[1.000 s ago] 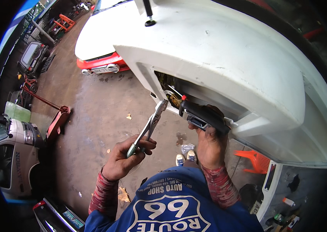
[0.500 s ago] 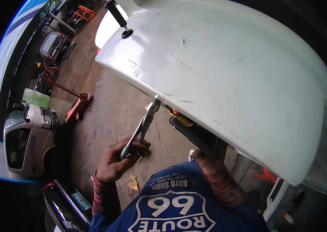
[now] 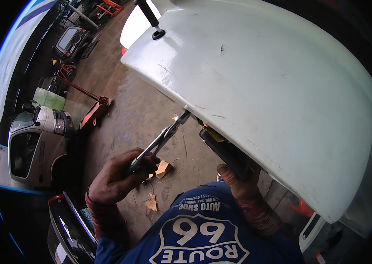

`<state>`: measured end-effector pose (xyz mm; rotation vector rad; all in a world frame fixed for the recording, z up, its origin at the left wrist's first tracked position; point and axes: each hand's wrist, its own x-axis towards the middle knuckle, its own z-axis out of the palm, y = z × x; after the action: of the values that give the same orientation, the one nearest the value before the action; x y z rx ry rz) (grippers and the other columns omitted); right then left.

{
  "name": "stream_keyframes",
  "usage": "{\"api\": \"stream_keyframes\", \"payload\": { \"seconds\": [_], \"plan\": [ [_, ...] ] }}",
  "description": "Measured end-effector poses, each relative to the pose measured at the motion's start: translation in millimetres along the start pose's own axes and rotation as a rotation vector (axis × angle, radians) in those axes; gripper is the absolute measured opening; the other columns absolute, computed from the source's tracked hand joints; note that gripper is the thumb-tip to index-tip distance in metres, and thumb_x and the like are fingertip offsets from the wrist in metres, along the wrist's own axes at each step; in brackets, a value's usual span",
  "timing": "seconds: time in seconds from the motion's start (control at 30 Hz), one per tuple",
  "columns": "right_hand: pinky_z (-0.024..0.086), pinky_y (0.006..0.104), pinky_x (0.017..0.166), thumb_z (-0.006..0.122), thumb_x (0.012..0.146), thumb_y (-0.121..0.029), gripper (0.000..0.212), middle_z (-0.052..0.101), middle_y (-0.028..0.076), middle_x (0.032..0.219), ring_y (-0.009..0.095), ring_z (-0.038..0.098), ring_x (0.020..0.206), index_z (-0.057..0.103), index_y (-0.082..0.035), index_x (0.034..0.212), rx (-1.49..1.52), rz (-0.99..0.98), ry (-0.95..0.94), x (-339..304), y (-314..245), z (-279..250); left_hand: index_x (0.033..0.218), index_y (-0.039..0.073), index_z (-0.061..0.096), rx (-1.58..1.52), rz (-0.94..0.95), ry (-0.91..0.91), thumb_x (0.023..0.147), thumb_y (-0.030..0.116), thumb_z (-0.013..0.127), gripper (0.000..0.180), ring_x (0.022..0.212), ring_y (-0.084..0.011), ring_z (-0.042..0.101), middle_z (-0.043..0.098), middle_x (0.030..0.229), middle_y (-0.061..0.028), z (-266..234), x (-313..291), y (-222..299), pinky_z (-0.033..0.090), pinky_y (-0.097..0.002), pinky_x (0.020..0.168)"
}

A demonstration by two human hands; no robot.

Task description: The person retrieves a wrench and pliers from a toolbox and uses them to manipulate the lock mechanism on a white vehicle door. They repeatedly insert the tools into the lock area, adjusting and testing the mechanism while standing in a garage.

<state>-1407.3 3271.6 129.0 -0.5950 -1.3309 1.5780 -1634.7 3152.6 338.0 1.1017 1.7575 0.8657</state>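
Fingers of our left hand (image 3: 115,178) are curled around the handles of a pair of pliers (image 3: 175,125), gripping them. From this hand the pliers point between one and two o'clock, their tip at the near edge of a white panel (image 3: 260,88); we cannot tell whether the tip touches it. Our right hand (image 3: 241,187) grips the lower end of a black oblong part (image 3: 222,152); we see the thumb, but the other fingers are mostly hidden. From that hand the part points between ten and eleven o'clock, just beside the panel edge. Between part and panel we see a yellow piece (image 3: 216,135). From the view's centre, we locate a black rod (image 3: 147,14) at eleven o'clock and a brown leaf (image 3: 151,202) at seven.
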Motion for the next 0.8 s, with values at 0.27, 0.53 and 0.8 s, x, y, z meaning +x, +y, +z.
{"api": "stream_keyframes", "payload": {
  "seconds": [0.27, 0.53, 0.8],
  "plan": [
    [0.052, 0.0382, 0.103, 0.084, 0.085, -0.032, 0.063, 0.06, 0.012, 0.135, 0.025, 0.062, 0.12, 0.059, 0.0, 0.134, -0.114, -0.144, 0.004, 33.4, -23.9, 8.9, 0.109, -0.006, 0.071, 0.269, 0.074, -0.199, 0.086, 0.004, 0.072, 0.025, 0.094, -0.029, 0.071, 0.071, 0.108, -0.0206, -24.1, -8.8, -4.1, 0.055, -0.0373, 0.081],
    [0.057, 0.0445, 0.098, 0.087, 0.077, -0.048, 0.096, 0.054, 0.021, 0.141, 0.031, 0.066, 0.116, 0.04, 0.0, 0.147, 0.153, -0.11, -0.069, 49.6, -39.2, 18.4, 0.099, -0.005, 0.074, -0.088, 0.229, -0.192, 0.082, 0.026, 0.082, 0.037, 0.093, -0.0294, 0.071, 0.071, 0.107, -0.0219, -39.1, 5.5, -51.1, 0.055, -0.0375, 0.082],
    [0.057, 0.049, 0.096, 0.081, 0.085, -0.034, 0.078, 0.056, 0.017, 0.139, 0.033, 0.06, 0.125, 0.042, -0.003, 0.145, 0.341, -0.158, 0.018, 48.4, -30.7, 31.2, 0.107, -0.003, 0.072, -0.089, 0.254, -0.27, 0.09, 0.034, 0.077, 0.04, 0.097, -0.0235, 0.067, 0.07, 0.108, -0.0165, -67.9, 25.6, -66.5, 0.052, -0.0353, 0.085]
  ]
}}
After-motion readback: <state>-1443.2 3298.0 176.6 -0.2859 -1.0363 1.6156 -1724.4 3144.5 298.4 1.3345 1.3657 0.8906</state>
